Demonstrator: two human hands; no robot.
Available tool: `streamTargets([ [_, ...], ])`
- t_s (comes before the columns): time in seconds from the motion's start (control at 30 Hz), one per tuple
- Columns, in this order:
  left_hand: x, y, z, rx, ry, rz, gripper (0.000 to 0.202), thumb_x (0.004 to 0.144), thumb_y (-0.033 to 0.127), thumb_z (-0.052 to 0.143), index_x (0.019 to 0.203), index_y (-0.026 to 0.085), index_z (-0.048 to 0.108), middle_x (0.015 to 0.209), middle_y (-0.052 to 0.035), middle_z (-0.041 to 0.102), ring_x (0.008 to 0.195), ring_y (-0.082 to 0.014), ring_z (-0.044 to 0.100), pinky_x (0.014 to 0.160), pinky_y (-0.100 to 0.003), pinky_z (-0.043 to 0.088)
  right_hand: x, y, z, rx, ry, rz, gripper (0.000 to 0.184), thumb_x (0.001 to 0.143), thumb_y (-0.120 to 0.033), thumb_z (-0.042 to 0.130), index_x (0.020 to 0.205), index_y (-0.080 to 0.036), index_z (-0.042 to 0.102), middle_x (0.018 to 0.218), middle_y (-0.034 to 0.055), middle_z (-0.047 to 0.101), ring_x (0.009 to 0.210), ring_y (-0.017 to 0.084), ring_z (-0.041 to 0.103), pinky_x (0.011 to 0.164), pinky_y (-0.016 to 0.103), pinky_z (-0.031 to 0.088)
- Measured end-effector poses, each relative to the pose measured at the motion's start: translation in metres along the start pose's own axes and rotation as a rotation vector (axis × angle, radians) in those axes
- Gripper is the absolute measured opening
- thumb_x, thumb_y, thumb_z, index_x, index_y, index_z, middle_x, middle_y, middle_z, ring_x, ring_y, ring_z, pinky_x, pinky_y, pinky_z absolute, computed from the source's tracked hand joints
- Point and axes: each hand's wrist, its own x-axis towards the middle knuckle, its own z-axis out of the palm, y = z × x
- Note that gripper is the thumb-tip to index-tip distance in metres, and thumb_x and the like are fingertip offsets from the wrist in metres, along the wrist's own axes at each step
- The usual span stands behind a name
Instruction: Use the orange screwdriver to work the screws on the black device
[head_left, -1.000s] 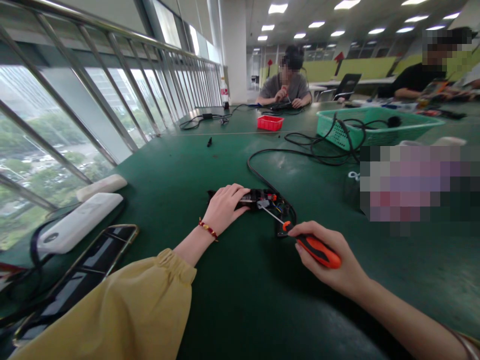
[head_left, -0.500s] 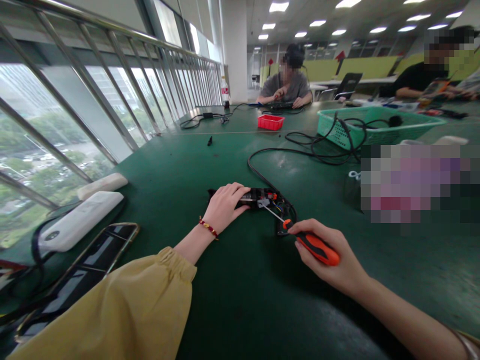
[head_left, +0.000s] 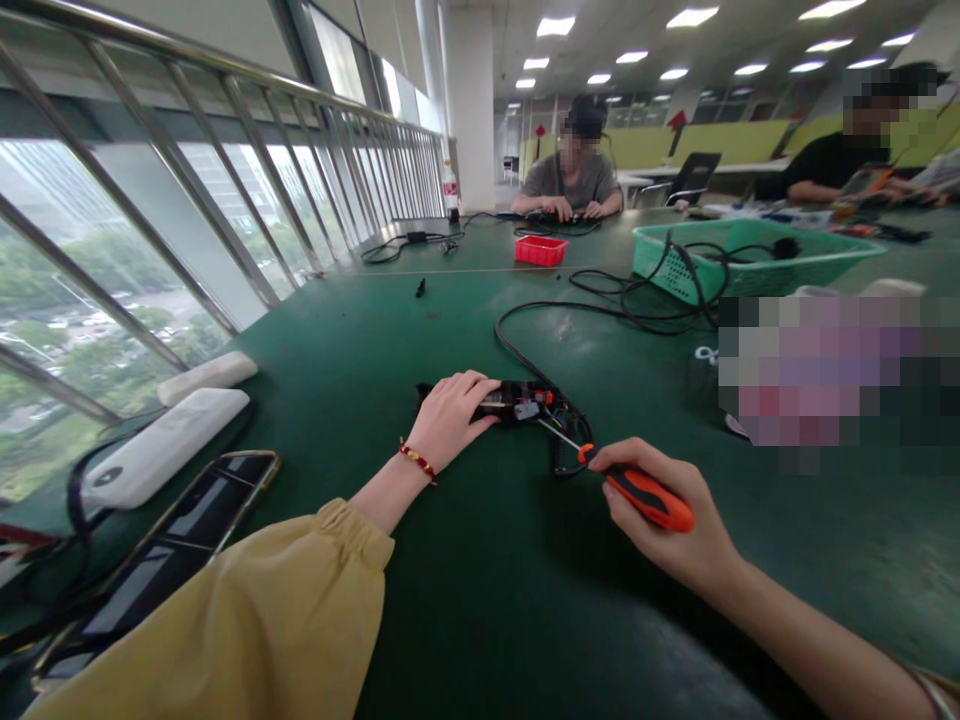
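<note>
A black pistol-shaped corded tool (head_left: 512, 395) lies on the green table with its housing open. Coloured wires and a small grey part show inside it. My left hand (head_left: 448, 418) is closed over its left end, fingers on top and thumb along the near side. In my right hand (head_left: 701, 535) is an orange-and-black screwdriver (head_left: 651, 500), gripped by its handle. The shaft points up and left at the open housing, its tip close to the grey part. Whether the tip touches anything cannot be made out.
A black cord (head_left: 517, 312) runs from the tool toward a green basket (head_left: 810, 275). Beyond are a red tray (head_left: 540, 250), a bottle (head_left: 450, 192) and co-workers. A phone (head_left: 176, 545) and white devices (head_left: 169, 445) lie left, by the railing. A blurred pink patch (head_left: 817, 370) is at right.
My right hand has drawn the screwdriver slightly right and down, so its tip sits farther from the grey part. My left hand stays on the tool. The far co-worker's hand has lowered.
</note>
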Motion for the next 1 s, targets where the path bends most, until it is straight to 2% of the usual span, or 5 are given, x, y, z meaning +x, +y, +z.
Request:
streamTargets([
  [0.13,0.0000,-0.0009,0.0007,-0.007,-0.010,-0.008,0.035,0.079,0.027,0.060,0.110,0.017,0.050,0.105,-0.0068,0.057,0.095,-0.0205,0.054,0.083,-0.035,0.043,0.0001,0.0007,-0.0012,-0.007,0.069,0.039,0.014,0.074,-0.010,0.051,0.084,-0.019,0.054,0.064,-0.0039,0.054,0.045,0.006,0.047,0.045,0.018,0.038],
  [0.3,0.0001,-0.0024,0.0028,-0.012,-0.054,-0.005,0.037,0.082,0.030,0.056,0.115,0.016,0.048,0.106,-0.0077,0.057,0.096,-0.0213,0.053,0.086,-0.036,0.043,0.0011,0.0014,0.0000,-0.003,0.042,0.044,0.013,0.074,-0.011,0.052,0.084,-0.019,0.055,0.061,-0.0046,0.052,0.044,0.006,0.046,0.044,0.018,0.038],
  [0.57,0.0003,-0.0001,0.0010,-0.039,-0.072,-0.002,0.038,0.082,0.030,0.052,0.116,0.014,0.047,0.108,-0.0097,0.056,0.098,-0.0226,0.053,0.087,-0.039,0.042,0.0019,0.0025,0.0018,0.016,0.057,0.083,0.012,0.076,-0.013,0.052,0.086,-0.019,0.055,0.069,-0.0018,0.057,0.049,0.007,0.048,0.048,0.019,0.039],
  [0.87,-0.0008,-0.0027,0.0039,-0.053,-0.066,0.006,0.038,0.082,0.029,0.052,0.117,0.014,0.047,0.109,-0.0086,0.055,0.099,-0.0221,0.052,0.088,-0.038,0.041,0.0013,0.0065,0.0036,0.042,-0.008,0.168,0.012,0.077,-0.017,0.053,0.089,-0.019,0.055,0.075,0.0001,0.058,0.056,0.010,0.051,0.052,0.022,0.041],
  [1.0,-0.0004,-0.0032,0.0030,-0.074,-0.066,0.009,0.037,0.082,0.028,0.053,0.116,0.015,0.047,0.109,-0.0088,0.055,0.099,-0.0223,0.052,0.088,-0.038,0.041,0.0008,0.0064,0.0031,0.140,0.000,0.248,0.010,0.081,-0.024,0.053,0.089,-0.019,0.055,0.069,-0.0022,0.053,0.049,0.008,0.046,0.048,0.021,0.038],
])
